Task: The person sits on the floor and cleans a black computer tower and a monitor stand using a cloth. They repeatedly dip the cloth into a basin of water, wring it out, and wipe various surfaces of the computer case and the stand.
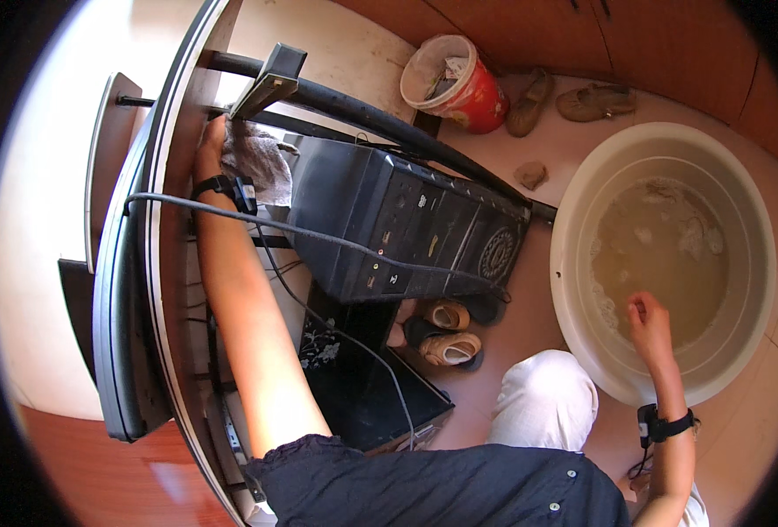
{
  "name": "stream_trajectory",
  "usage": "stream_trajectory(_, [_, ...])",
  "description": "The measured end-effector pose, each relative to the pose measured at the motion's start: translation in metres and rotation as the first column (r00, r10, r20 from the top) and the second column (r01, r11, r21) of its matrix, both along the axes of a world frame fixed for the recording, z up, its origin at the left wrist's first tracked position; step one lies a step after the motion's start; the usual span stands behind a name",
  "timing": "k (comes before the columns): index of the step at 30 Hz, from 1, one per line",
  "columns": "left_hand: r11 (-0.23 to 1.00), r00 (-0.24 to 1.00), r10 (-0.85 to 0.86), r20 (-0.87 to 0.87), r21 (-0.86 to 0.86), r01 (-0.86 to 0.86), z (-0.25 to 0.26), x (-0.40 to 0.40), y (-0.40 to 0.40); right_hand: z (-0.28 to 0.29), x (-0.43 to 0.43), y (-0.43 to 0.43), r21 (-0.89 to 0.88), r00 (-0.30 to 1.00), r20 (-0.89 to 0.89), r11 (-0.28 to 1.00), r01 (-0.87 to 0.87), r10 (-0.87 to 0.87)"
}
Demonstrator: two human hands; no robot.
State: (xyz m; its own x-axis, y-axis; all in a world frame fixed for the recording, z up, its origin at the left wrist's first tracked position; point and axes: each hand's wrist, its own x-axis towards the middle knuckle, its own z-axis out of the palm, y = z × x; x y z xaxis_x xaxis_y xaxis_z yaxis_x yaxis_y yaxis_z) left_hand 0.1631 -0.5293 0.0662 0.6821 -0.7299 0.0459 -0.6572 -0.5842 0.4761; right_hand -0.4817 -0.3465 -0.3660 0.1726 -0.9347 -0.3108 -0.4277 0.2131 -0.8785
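My left hand (pixel 212 137) reaches under the desk and holds a wet-looking grey cloth (pixel 257 161) against a dark metal leg bracket (pixel 272 80). Its fingertips are hidden behind the cloth and the bracket. Just beside the cloth stands a black computer tower (pixel 356 217). Over the near side of a large pale plastic basin (pixel 573 263) hangs my right hand (pixel 650 326), fingers curled in, with nothing visible in it. Murky brown water (pixel 652 270) with patches of foam fills the basin's bottom.
A dark cable (pixel 323 234) crosses in front of the tower from the desk edge (pixel 171 369). A black frame bar (pixel 376 125) runs above the tower. Around the floor are a red bucket (pixel 481 99) of litter, brown shoes (pixel 593 103), tan shoes (pixel 451 348) and a crumpled brown lump (pixel 531 175).
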Motion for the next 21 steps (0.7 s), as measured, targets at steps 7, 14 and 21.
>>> stream_trajectory(7, [0.973,0.944,-0.21,0.253,-0.043,0.228,0.012,0.071,0.007,0.022,-0.002,0.005,-0.033,1.0,0.011,0.999,-0.023,0.024])
stream_trajectory(14, [0.987,0.836,-0.153,0.527,0.039,0.157,-0.01,0.016,0.009,0.038,-0.002,0.014,-0.077,1.0,-0.023,0.997,-0.022,0.02])
stream_trajectory(21, [0.979,0.679,-0.104,0.727,-0.044,0.197,-0.024,0.017,0.027,0.044,0.008,0.029,-0.094,0.996,0.001,0.992,-0.084,0.085])
